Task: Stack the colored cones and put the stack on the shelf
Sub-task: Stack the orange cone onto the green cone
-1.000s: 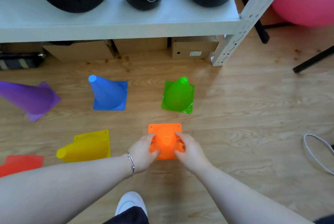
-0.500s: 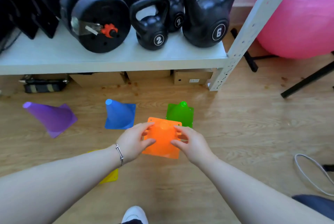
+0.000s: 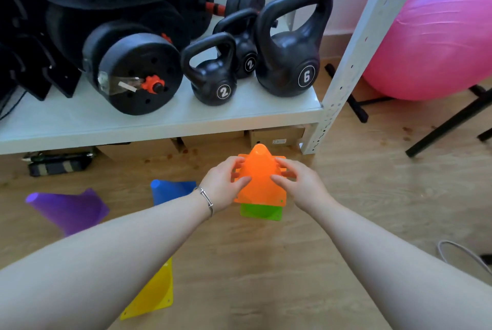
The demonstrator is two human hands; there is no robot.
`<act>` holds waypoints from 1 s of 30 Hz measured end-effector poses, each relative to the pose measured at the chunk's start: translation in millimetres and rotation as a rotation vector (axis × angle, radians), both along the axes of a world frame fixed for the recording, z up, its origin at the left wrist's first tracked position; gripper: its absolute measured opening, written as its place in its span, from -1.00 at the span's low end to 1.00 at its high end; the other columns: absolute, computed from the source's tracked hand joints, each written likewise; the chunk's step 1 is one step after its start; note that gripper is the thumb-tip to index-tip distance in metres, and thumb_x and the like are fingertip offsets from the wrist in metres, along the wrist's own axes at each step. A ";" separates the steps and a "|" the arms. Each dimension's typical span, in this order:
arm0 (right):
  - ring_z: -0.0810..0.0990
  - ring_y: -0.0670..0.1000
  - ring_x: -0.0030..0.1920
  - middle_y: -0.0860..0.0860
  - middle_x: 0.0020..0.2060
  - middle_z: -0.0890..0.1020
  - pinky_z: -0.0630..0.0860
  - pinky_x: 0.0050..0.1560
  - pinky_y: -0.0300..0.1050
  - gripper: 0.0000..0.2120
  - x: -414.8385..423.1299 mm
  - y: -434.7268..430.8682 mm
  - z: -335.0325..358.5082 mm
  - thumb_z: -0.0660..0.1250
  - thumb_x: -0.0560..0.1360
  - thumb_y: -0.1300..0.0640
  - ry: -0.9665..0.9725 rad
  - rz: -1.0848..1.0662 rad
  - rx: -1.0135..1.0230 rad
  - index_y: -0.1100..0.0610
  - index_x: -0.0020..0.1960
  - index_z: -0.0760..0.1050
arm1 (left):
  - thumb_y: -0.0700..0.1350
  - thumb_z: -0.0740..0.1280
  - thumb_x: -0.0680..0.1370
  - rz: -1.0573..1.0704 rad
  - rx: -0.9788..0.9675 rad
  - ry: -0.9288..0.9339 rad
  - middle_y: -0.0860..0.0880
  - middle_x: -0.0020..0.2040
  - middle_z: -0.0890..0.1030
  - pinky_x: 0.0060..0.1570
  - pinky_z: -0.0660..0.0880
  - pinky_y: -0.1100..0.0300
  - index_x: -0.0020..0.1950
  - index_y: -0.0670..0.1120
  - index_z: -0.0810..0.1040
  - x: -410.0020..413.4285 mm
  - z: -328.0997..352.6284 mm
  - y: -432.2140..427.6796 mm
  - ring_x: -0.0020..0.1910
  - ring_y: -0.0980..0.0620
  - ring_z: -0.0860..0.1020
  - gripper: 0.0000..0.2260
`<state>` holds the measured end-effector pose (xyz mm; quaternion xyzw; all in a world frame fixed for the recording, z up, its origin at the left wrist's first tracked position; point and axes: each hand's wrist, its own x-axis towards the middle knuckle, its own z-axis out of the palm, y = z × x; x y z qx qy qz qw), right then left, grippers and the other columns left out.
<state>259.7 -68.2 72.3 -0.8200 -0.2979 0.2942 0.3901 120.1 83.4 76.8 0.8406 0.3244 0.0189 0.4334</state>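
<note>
While both hands gripped it from either side, the orange cone (image 3: 259, 175) sat over the green cone (image 3: 262, 213), whose square base alone showed beneath the orange base; whether the two were fully nested could not be told. The left hand (image 3: 223, 183) curled its fingers around the cone's left flank and base edge, and the right hand (image 3: 298, 183) did the same on the right. This pair was on the wooden floor (image 3: 346, 209) just in front of the white shelf (image 3: 159, 116), near its front right post. The blue cone (image 3: 170, 191) stood just left of the left wrist, the purple cone (image 3: 69, 209) lay tipped farther left, and the yellow cone (image 3: 154, 295) lay partly hidden under the left forearm.
</note>
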 end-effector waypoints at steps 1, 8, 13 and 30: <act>0.56 -0.06 0.16 -0.07 0.20 0.55 0.45 0.19 -0.14 -0.56 3.7 1.2 -8.3 0.40 0.49 0.06 0.000 0.002 -0.014 -0.03 0.36 0.46 | -0.01 0.35 0.53 0.002 -0.006 0.004 0.03 0.32 0.52 0.17 0.53 0.08 0.37 0.03 0.38 3.6 -8.9 0.3 0.22 0.05 0.56 -0.58; 0.56 -0.02 0.20 -0.02 0.22 0.57 0.45 0.26 -0.08 -0.54 9.2 -0.5 -76.7 0.40 0.49 0.05 0.050 0.008 -0.130 -0.05 0.37 0.45 | -0.07 0.35 0.53 -0.045 -0.073 0.063 0.00 0.33 0.52 0.22 0.50 0.10 0.38 0.00 0.37 12.0 -79.3 -2.1 0.22 0.03 0.55 -0.58; 0.56 -0.02 0.21 -0.02 0.22 0.57 0.45 0.27 -0.08 -0.55 5.2 -0.5 -112.1 0.41 0.49 0.07 0.119 -0.023 -0.142 -0.05 0.36 0.46 | -0.11 0.36 0.52 -0.071 -0.066 0.079 -0.02 0.31 0.54 0.19 0.45 0.24 0.37 -0.03 0.39 12.6 -116.9 0.1 0.21 0.02 0.56 -0.58; 0.55 -0.06 0.23 -0.05 0.28 0.53 0.43 0.30 -0.13 -0.51 -9.8 10.1 -143.0 0.42 0.48 0.08 0.134 0.040 -0.169 -0.02 0.39 0.44 | -0.06 0.37 0.51 -0.019 0.008 0.086 -0.07 0.31 0.51 0.23 0.49 0.08 0.37 -0.03 0.39 -16.3 -155.0 6.9 0.18 -0.03 0.56 -0.57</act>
